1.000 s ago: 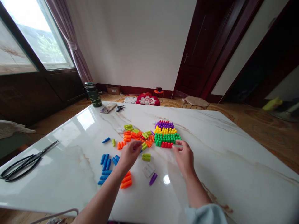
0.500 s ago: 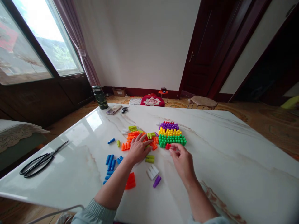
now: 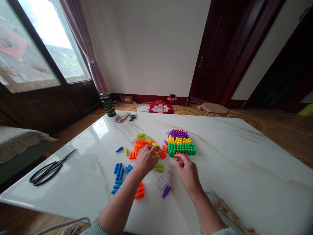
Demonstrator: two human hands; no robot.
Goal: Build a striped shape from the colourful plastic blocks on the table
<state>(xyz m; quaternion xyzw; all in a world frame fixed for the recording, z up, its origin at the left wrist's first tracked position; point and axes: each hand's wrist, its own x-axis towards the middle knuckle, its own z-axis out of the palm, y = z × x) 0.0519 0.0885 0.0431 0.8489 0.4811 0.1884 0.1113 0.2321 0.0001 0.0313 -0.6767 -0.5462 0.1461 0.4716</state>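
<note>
A block of plastic pegs (image 3: 181, 143) stands on the white marble table (image 3: 244, 169), in purple, yellow, green and red rows. My right hand (image 3: 186, 169) is at its near edge, fingers pinched by the red row; what they hold is too small to name. My left hand (image 3: 146, 159) rests with curled fingers on a loose heap of orange and lime pegs (image 3: 144, 145). Blue pegs (image 3: 118, 174) lie to the left. Orange pegs (image 3: 140, 192), a white piece (image 3: 161, 182) and a purple peg (image 3: 166, 191) lie nearer to me.
Black scissors (image 3: 50, 168) lie near the table's left edge. A dark green bottle (image 3: 107, 104), a phone (image 3: 121, 117) and keys (image 3: 132, 117) are at the far corner. Beyond stand a small stool (image 3: 213, 109), a red cushion (image 3: 160, 107) and a dark door.
My left hand reached forward from above the table onto the orange and lime heap. My right hand stayed at the red row, fingers closing into a pinch. The camera shifted slightly.
</note>
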